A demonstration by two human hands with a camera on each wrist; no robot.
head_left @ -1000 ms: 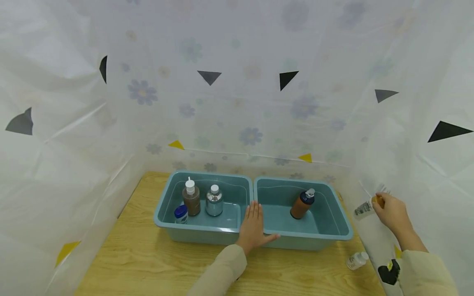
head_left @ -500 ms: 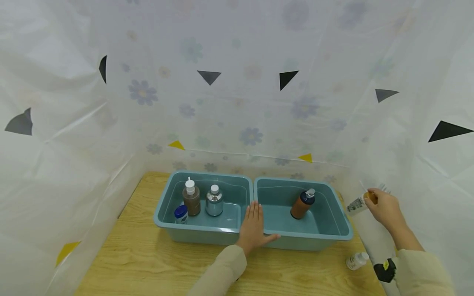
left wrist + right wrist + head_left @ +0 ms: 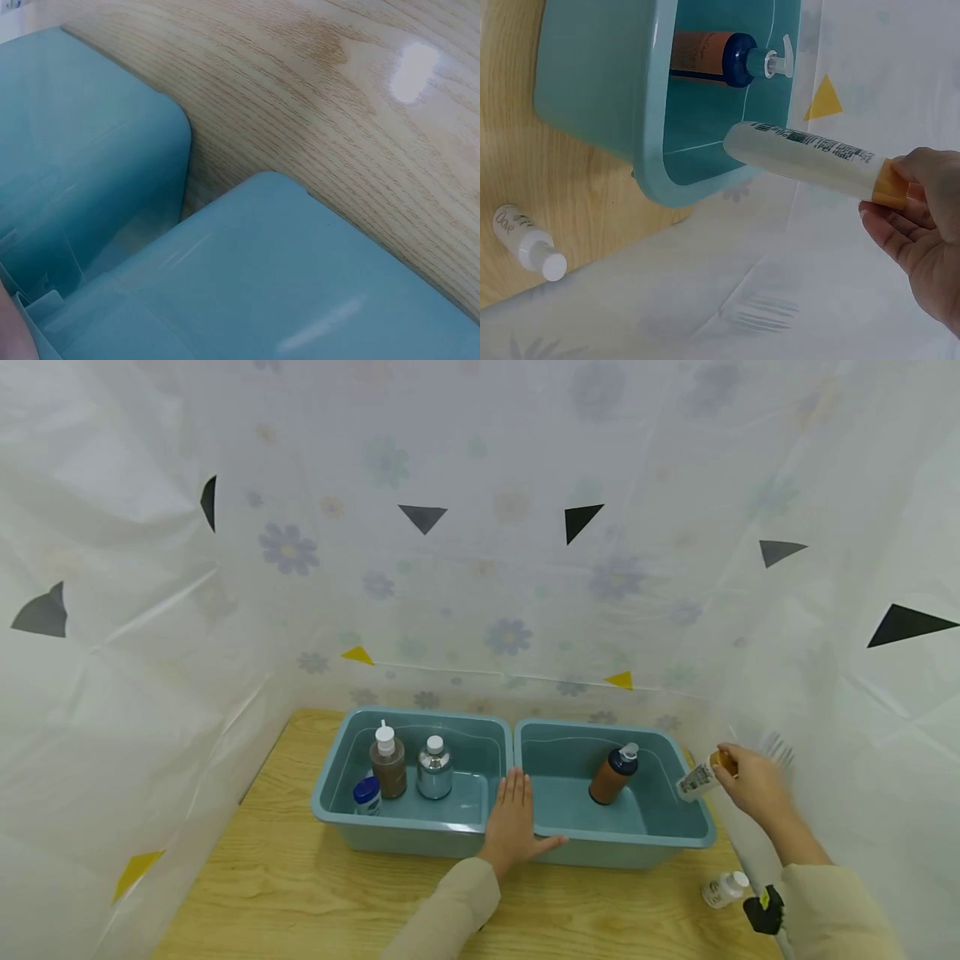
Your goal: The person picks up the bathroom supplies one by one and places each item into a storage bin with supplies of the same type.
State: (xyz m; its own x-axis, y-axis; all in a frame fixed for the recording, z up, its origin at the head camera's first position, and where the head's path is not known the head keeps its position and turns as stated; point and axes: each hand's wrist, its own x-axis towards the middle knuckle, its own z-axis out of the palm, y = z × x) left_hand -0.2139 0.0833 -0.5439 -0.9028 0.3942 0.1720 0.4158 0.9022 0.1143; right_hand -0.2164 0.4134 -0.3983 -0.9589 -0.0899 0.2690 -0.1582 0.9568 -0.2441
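Observation:
My right hand [image 3: 756, 783] pinches a white bottle [image 3: 802, 154] by its yellow cap [image 3: 891, 184]. The bottle tilts, its far end over the right rim of the right teal bin [image 3: 615, 853]. Inside that bin stands an orange-brown pump bottle [image 3: 609, 777] with a dark blue collar. My left hand [image 3: 512, 827] lies with straight fingers across the rims where the two bins meet. In the left teal bin [image 3: 405, 838] are a brown pump bottle [image 3: 388, 770], a clear bottle with a white cap [image 3: 435, 770] and a blue-lidded container [image 3: 367, 793].
A small white bottle [image 3: 723, 890] stands on the wooden table [image 3: 600, 910] near its right edge. White sheeting with flower prints [image 3: 480, 577] encloses the back and both sides. A black object [image 3: 763, 910] shows beside the right sleeve.
My right hand has carried the yellow-capped bottle leftward, from beside the sheeting to over the right bin's rim. My left hand stays where it was.

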